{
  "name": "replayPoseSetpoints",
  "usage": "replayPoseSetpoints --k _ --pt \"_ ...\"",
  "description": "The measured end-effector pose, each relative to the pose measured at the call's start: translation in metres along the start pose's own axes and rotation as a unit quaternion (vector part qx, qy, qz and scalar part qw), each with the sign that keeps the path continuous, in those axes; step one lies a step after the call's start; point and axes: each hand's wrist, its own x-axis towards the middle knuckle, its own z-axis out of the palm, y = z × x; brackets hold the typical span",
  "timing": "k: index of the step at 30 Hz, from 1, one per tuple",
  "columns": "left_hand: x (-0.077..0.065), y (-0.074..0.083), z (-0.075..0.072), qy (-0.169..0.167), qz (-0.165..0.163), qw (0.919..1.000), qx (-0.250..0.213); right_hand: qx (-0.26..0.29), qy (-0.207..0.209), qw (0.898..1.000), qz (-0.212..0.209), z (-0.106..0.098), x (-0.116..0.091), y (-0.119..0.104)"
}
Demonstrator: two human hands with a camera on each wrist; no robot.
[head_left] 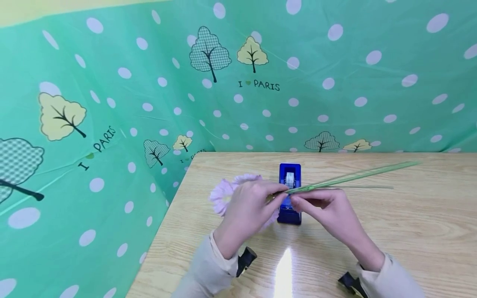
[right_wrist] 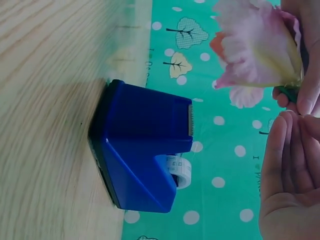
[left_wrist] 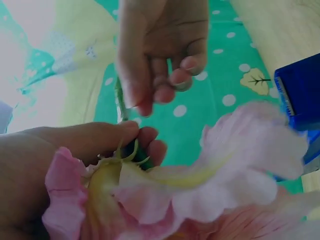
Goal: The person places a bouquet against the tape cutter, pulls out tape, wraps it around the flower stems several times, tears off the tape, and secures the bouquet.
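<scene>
My left hand (head_left: 246,209) pinches the green stem of an artificial flower just below its bloom, thumb against fingers. Pale pink-lilac ruffled petals (head_left: 222,195) stick out to the left of that hand; in the left wrist view the bloom (left_wrist: 200,195) fills the bottom. From the fingers, long thin green stems (head_left: 357,176) run off to the right. My right hand (head_left: 333,211) pinches at the stem a short way along from the left, thumb and forefinger together. Beneath both hands stands a blue tape dispenser (head_left: 289,218), its roll (right_wrist: 183,172) and toothed cutter showing in the right wrist view.
A light wood-grain table (head_left: 421,231) lies under everything. Behind and to the left hangs a green sheet (head_left: 298,49) with white dots and printed trees. Each wrist carries a black camera mount (head_left: 246,261) close over the tabletop.
</scene>
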Motion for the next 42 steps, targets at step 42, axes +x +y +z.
replayPoseSetpoints --k 42 --pt "0.003 -0.005 0.032 0.21 0.168 0.9348 0.232 0.052 0.003 0.996 0.078 -0.008 0.0 -0.003"
